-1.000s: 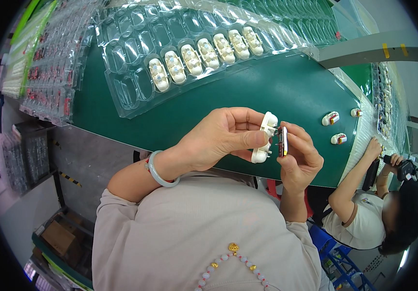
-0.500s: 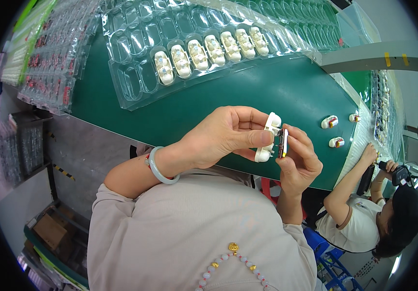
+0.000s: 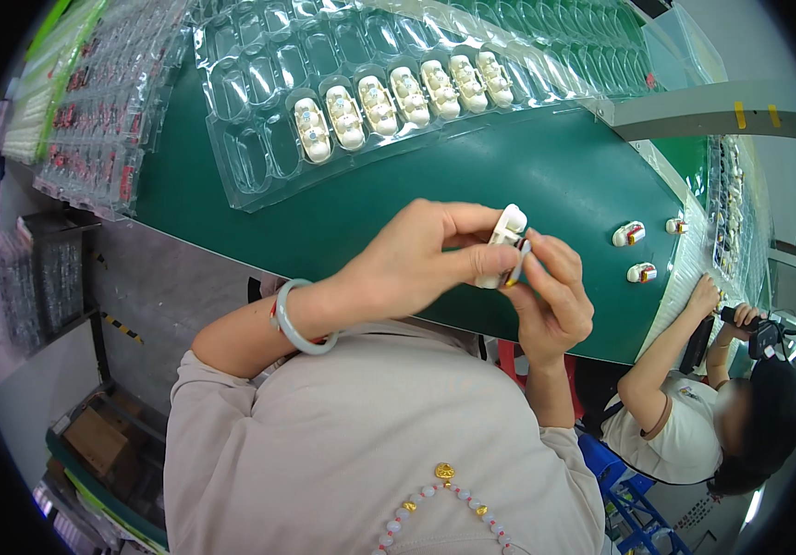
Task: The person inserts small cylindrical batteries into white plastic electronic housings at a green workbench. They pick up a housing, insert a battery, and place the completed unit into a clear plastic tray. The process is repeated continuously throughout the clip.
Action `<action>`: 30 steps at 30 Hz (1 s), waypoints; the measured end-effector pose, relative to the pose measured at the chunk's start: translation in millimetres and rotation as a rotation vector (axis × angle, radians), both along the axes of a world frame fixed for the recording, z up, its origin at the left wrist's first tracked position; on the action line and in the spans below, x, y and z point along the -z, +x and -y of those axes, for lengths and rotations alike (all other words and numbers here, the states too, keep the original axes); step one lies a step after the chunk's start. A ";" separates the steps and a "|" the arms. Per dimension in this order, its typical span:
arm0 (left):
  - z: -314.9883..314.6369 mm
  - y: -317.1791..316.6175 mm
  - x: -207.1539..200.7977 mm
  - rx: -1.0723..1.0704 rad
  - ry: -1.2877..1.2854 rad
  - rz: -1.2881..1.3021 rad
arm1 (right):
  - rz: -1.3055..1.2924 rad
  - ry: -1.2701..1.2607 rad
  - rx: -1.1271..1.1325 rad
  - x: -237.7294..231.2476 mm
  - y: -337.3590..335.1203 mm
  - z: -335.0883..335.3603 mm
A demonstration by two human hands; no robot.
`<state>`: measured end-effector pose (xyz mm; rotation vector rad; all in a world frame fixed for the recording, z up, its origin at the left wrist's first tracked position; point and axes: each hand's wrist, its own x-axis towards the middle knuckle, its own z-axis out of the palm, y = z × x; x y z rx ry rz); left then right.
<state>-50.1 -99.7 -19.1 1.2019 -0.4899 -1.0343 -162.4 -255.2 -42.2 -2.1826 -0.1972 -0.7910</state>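
Note:
Between thumb and fingers, my left hand (image 3: 424, 248) grips a white plastic housing (image 3: 510, 225) with rounded ends, tilted upright over the table's near edge. My right hand (image 3: 553, 301) pinches a small flat module (image 3: 515, 263) with a dark face and a yellow spot, pressed against the housing's right side. Fingers partly hide where the two parts meet. Beyond my hands, a clear plastic tray (image 3: 250, 185) carries a row of several similar white housings (image 3: 379, 105), each in its own recess.
Three small white pieces with red and yellow parts (image 3: 630, 233) lie on the green table (image 3: 546, 166) at the right. Stacked clear trays (image 3: 102, 111) stand far left. A grey metal arm (image 3: 722, 113) crosses at upper right. A co-worker (image 3: 685, 416) sits at the right edge.
My right hand has moved left and slightly up, bringing the module from beside the housing up against it. The housing has tilted and shifted a little upward in my left hand.

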 end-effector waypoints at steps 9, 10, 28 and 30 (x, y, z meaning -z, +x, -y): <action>6.3 -17.2 -6.7 -0.265 -0.012 0.832 | 0.241 -0.274 0.145 7.2 -2.3 -5.4; 7.1 -16.1 -6.1 -0.266 -0.011 0.865 | 0.246 -0.292 0.187 8.4 -3.0 -5.4; -3.8 -13.8 20.2 -0.064 -0.718 0.596 | 0.505 -0.587 0.071 0.0 -14.3 8.5; -5.0 -18.5 23.1 -0.057 -0.742 0.421 | 0.508 -0.603 0.075 0.0 -16.6 8.0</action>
